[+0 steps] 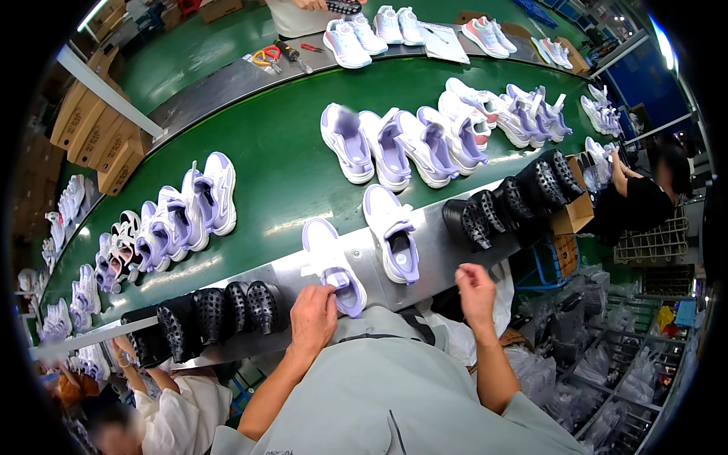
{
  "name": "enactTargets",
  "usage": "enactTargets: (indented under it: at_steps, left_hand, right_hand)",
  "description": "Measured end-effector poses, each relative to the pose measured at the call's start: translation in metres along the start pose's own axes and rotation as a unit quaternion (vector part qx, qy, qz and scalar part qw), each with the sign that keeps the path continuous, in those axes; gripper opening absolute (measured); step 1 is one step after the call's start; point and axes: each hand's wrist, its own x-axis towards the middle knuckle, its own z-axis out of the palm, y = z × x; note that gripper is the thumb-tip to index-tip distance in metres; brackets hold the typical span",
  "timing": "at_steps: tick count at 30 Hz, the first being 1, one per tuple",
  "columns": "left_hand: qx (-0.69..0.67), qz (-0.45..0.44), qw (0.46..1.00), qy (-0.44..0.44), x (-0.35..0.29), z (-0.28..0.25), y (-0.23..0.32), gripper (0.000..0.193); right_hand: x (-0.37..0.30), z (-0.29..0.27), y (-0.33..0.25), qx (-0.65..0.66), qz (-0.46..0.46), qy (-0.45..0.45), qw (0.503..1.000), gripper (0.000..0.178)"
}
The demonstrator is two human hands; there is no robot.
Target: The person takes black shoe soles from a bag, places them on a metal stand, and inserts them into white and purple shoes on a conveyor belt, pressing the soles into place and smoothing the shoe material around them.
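Observation:
My left hand (315,322) is at the collar of a white and lavender sneaker (326,244), its fingers closed on the edge by the heel opening. That sneaker lies on the metal ledge with its toe pointing away from me. To its right a matching sneaker (379,203) rests with its opening toward me, partly over the green surface. My right hand (476,296) is raised off to the right of this pair, touching neither shoe. Its fingers are curled together, and whatever they may hold is too small to make out.
Black studded shoe lasts (485,216) line the ledge on the right, and more black lasts (208,312) on the left. Several sneakers stand on the green conveyor (280,136). Pliers (267,57) lie on the far ledge. Other people work opposite me and on both sides.

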Motion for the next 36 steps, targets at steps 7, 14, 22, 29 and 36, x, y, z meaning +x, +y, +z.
enactTargets:
  at_steps: [7,14,22,29,36]
  left_hand:
    - [0.011,0.011,0.999,-0.043,0.074,0.064,0.032,0.065]
    - [-0.050,-0.156,0.980,-0.109,0.118,0.144,0.013,0.082]
    - [-0.020,-0.004,0.998,-0.055,0.082,0.094,0.041,0.066]
    - [0.008,-0.029,0.988,-0.150,-0.021,0.021,0.016,0.041]
    - [0.067,-0.106,0.990,-0.057,-0.024,0.020,0.013,0.033]
  right_hand:
    - [0.050,0.092,-0.019,-0.089,-0.133,-0.082,0.984,0.057]
    - [0.074,0.121,-0.025,-0.216,-0.145,-0.120,0.958,0.037]
    - [0.072,0.112,-0.027,-0.190,-0.137,-0.144,0.961,0.033]
    - [0.008,0.120,-0.014,-0.184,-0.189,-0.200,0.944,0.034]
    - [0.000,0.105,-0.057,-0.196,-0.102,-0.248,0.943,0.047]
